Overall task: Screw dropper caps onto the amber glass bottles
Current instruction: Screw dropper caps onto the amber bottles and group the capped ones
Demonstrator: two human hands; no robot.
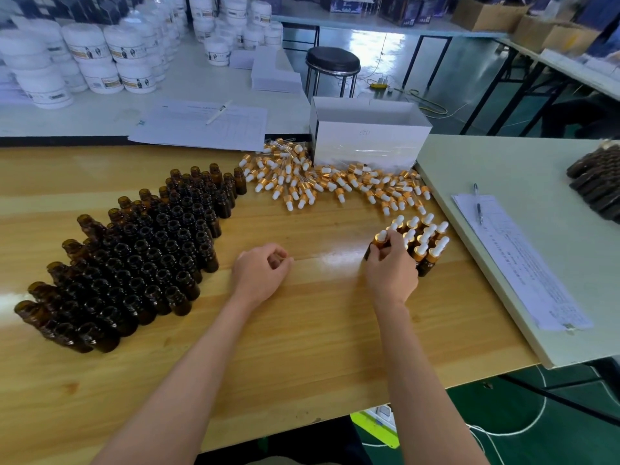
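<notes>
Right hand [391,266]: a capped bottle [377,245] is being gripped, with the fingers curled round its gold collar and shoulder.
Capped bottle: it is being held at the near left corner of the finished group [426,236]. Whether its base is touching the wood cannot be told.
Left hand [260,271]: nothing is being held. The fingers are being curled loosely and the hand is being rested on the wooden table [302,330], well apart from the right hand.
Finished group: capped bottles are being seen upright in tight rows on the right of the table, their white bulbs up.
Open amber bottles [141,256]: a large block is being seen standing on the left in diagonal rows, with the necks uncovered.
Dropper caps [322,182]: a loose pile is being seen lying far of the hands, between the open amber bottles and the finished group.
White box [369,135]: it is being seen just beyond the pile, at the far edge.
Far papers [201,125]: a pen [219,112] is being seen lying on them.
Grey table [520,169]: on the right, a form [516,260] and a second pen [478,204] are being seen on it.
White jars [100,58]: stacks are being seen at the far left.
</notes>
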